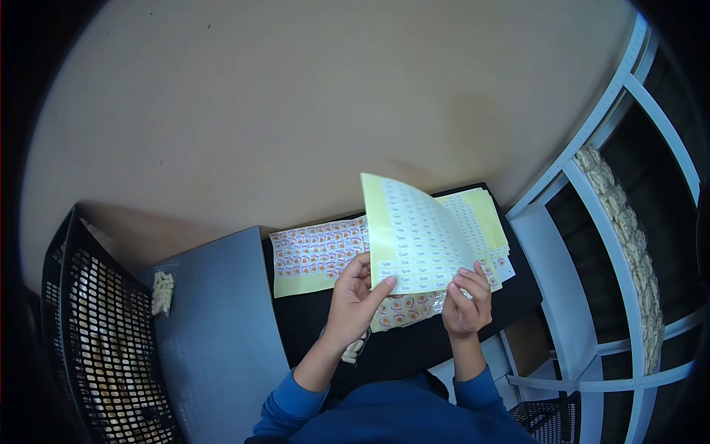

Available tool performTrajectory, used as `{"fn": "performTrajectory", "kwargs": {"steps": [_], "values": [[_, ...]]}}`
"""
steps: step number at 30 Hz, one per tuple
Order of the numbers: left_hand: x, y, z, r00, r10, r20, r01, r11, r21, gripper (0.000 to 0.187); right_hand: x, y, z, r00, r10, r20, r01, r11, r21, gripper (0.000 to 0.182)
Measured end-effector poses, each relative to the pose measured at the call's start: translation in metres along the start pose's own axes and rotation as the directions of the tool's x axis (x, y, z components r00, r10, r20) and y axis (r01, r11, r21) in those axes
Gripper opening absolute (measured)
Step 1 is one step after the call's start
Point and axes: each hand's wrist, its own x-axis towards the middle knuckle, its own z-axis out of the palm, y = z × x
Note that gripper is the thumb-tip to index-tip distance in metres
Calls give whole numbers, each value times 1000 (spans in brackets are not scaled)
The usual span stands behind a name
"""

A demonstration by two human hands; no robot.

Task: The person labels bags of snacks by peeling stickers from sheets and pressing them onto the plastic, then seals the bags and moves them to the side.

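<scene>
Currently the yellow label sheet (418,237), raised over the black tray (414,344) w/ orange-sticker sheets (318,255) flat beneath, is pinched at its lower edge by left hand (353,296) and right hand (466,303); risk: bowed sheet may crease or slip.

Black mesh basket (96,325) blocking left, white shelving (592,222) walling right, open floor (296,111) ahead.

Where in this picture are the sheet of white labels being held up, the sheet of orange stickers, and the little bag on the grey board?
sheet of white labels (418,229), head view, middle of its printed face.
sheet of orange stickers (314,251), head view, middle of the sheet.
little bag (163,291), head view, on its pale contents.
</scene>
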Motion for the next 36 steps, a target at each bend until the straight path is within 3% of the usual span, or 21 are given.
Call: {"fn": "performTrajectory", "kwargs": {"steps": [1, 3, 7, 11, 13, 21, 28, 31, 33, 34, 35, 36], "values": [[-1, 2, 2, 1000, 1, 4, -1, 1000, -2, 27, 4, -2, -1, 1000, -2, -1, 2, 1000, -4, 21], [-5, 6, 5, 996, 73, -44, -76, 994, -73, 25, 19, -14, -2, 972, 154, 177, -161, 987, 24, 22], [-10, 12, 7, 985, 167, -42, -166, 986, 20, 24, 44, -44, 4, 951, 257, 169, -298, 909, 292, 24], [-13, 14, 6, 974, 224, 16, -224, 970, 91, 22, 65, -68, 19, 922, 307, 236, -360, 904, 232, 27], [-14, 16, 5, 970, 243, 10, -242, 965, 96, 21, 69, -69, 23, 933, 266, 242, -326, 909, 260, 29], [-12, 16, 2, 934, 357, -25, -346, 918, 192, 17, 67, -74, 32, 915, 363, 179, -404, 841, 360, 19], [-14, 11, 1, 946, 323, -42, -309, 930, 197, 18, 60, -74, 32, 916, 368, 161, -402, 840, 365, 12], [-12, 14, 3, 937, 342, -68, -328, 932, 157, 23, 59, -76, 29, 907, 347, 237, -419, 797, 436, 13], [-12, 22, 4, 945, 306, -112, -293, 948, 121, 29, 52, -71, 26, 857, 457, 237, -496, 611, 616, 16], [-12, 24, 3, 936, 332, -114, -318, 940, 124, 31, 43, -59, 24, 867, 431, 250, -489, 647, 585, 30], [-12, 26, 1, 937, 331, -112, -317, 940, 127, 31, 39, -53, 24, 867, 433, 247, -490, 645, 586, 30], [-13, 28, -1, 942, 312, -120, -299, 947, 119, 31, 39, -47, 27, 782, 574, 242, -594, 569, 569, 39]]}}
